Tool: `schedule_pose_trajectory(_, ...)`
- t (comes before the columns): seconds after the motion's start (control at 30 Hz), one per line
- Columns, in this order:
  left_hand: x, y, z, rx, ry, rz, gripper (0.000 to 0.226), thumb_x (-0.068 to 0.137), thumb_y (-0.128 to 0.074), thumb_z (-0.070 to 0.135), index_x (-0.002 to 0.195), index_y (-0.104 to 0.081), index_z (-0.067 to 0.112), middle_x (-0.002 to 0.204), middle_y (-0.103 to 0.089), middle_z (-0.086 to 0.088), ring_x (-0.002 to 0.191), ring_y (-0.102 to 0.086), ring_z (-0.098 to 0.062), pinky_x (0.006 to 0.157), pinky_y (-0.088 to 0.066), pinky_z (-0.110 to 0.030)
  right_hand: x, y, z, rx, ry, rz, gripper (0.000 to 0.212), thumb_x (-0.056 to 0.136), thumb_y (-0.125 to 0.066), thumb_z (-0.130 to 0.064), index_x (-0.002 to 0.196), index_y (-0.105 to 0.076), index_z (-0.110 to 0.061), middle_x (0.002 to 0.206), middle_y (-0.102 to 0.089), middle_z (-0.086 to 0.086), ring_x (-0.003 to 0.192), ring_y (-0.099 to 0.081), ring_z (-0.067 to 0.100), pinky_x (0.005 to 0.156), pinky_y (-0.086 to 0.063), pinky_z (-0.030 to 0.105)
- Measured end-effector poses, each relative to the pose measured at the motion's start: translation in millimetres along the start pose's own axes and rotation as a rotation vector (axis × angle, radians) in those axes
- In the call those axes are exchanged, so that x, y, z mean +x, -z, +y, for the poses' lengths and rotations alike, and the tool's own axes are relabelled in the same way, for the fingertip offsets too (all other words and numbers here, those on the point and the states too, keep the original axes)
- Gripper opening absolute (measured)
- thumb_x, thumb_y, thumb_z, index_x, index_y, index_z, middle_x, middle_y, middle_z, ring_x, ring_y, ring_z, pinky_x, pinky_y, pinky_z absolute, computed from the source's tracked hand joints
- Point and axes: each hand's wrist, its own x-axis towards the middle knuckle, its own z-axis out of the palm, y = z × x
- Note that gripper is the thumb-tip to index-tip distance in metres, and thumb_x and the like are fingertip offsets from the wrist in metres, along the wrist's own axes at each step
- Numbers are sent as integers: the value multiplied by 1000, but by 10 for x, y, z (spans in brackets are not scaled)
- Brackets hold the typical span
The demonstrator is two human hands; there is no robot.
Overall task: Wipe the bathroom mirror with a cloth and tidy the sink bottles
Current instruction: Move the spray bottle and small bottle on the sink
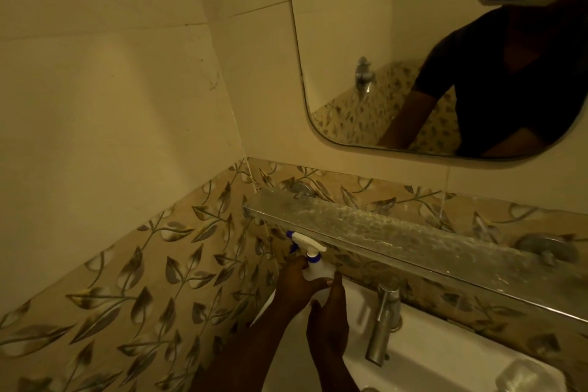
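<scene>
The left hand and the right hand both grasp a white spray bottle at the left end of the sink, below the glass shelf. The mirror seems not yet wiped; no cloth is visible.

No legible text, labels or numbers on any surface in view.

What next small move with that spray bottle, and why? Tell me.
Probably lift the spray bottle clear of the glass shelf and aim it at the mirror: both hands, left and right, grip it under the shelf edge.
</scene>
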Motion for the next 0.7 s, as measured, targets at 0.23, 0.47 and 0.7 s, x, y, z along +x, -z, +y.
schedule_pose_trajectory(0.23,-26,17,29,-13,4,-19,62,80,-94,26,134,-66,14,127,-71,0,121,-64,-18,97,-49,-27,-93,91,-60,-17,-24,-78,94,103,-63,-11,169,0,-33,177,-15,3,155,-38,22,114,-43,33)
schedule_pose_trajectory(0.47,-167,5,133,-93,39,-8,59,86,-89,18,138,-64,8,132,-72,-11,124,-67,-28,95,-50,-30,-637,438,-262,-75,130,-172,74,107,-56,-24,169,-16,-27,169,-34,-7,151,-40,10,119,-31,18)
schedule_pose_trajectory(0.7,-703,-27,283,-372,206,110,69,96,-79,29,156,-49,10,156,-53,-10,142,-53,-35,118,-46,-57,-1046,1725,30,-260,220,78,31,103,-64,-26,134,-67,-26,125,-71,-5,110,-70,14,90,-49,22)
